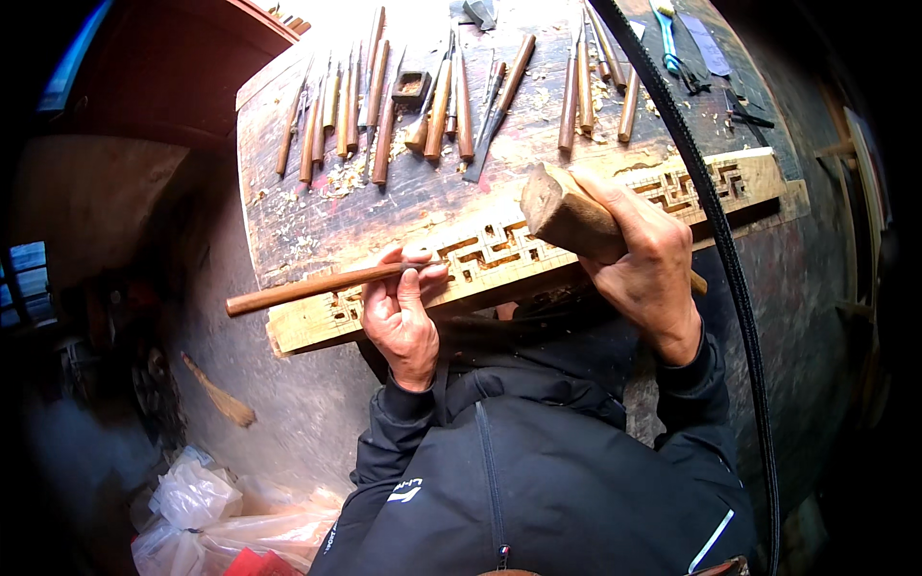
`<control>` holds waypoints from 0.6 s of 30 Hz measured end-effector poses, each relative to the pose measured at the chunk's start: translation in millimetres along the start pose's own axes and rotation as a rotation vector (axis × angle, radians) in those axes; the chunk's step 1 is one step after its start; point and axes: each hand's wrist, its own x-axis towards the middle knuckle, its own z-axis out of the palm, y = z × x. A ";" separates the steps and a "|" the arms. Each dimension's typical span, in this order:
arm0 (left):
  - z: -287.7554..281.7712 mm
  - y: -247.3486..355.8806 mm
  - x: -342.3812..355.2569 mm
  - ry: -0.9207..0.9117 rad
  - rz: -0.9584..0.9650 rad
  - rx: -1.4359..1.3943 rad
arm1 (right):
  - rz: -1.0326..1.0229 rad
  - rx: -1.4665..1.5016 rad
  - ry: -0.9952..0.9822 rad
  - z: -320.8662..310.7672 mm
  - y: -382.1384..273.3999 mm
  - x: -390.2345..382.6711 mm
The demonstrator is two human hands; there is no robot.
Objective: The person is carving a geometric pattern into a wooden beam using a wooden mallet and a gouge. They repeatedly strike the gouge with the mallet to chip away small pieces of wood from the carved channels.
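A long pale wooden board [307,328] with a carved geometric fretwork pattern lies slanted along the near edge of the workbench. My left hand [403,322] is closed around the front of a carving chisel [298,291] above the board's left part. Its brown wooden handle points left, and the short metal blade points right, by the carved openings; whether the tip touches wood is hard to see. My right hand [643,250] grips a blocky wooden mallet [571,213] over the middle of the board, apart from the chisel. The mallet's handle is mostly hidden by the hand.
Several wooden-handled chisels [384,139] lie in rows across the workbench [279,230], among shavings. A small dark square box [411,88] and a blue brush [667,34] rest there too. A black cable [715,211] hangs on the right. A broom [219,392] and plastic bags [197,499] are at left.
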 end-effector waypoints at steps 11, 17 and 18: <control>5.0 -10.3 -8.1 0.039 0.330 0.032 | 0.108 -0.046 -0.039 10.6 17.5 -9.2; -6.3 -22.5 -14.5 -0.154 0.568 0.242 | 0.137 -0.033 -0.054 12.3 18.3 -8.2; -5.9 -19.1 -14.9 -0.180 0.614 0.311 | 0.145 -0.026 -0.056 12.3 18.8 -8.3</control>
